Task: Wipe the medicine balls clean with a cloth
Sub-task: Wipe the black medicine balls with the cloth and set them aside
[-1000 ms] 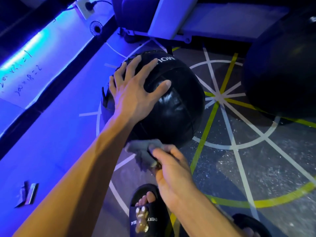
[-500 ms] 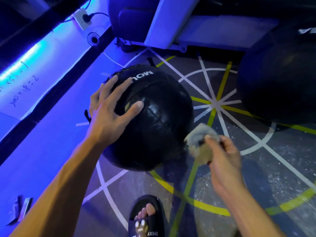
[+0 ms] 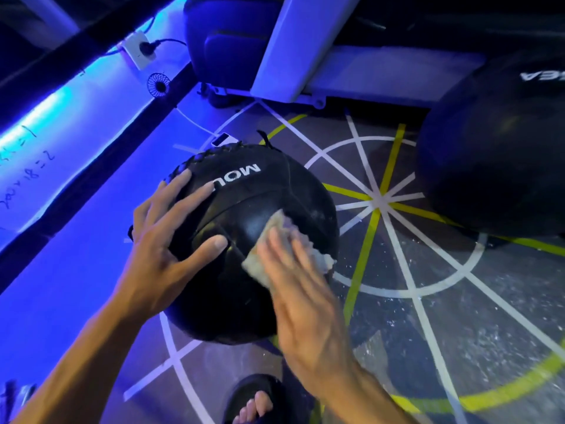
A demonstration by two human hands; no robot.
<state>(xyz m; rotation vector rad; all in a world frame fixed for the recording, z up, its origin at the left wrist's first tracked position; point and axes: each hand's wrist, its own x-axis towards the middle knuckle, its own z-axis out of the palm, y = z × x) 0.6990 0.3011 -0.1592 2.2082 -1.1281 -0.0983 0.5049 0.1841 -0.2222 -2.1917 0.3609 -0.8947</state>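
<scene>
Flat, right hand (image 3: 302,304) (fingers straight) pressing cloth (image 3: 293,240)

Line-marked floor (image 3: 458,316) carries two black medicine balls (image 3: 244,270) (image 3: 501,154).

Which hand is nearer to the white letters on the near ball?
Left. The left hand has a fingertip touching the white letters on the ball; the right hand presses the cloth lower down.

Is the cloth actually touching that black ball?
Touching. The head view shows the right hand pressing the cloth flat onto the medicine ball.
</scene>
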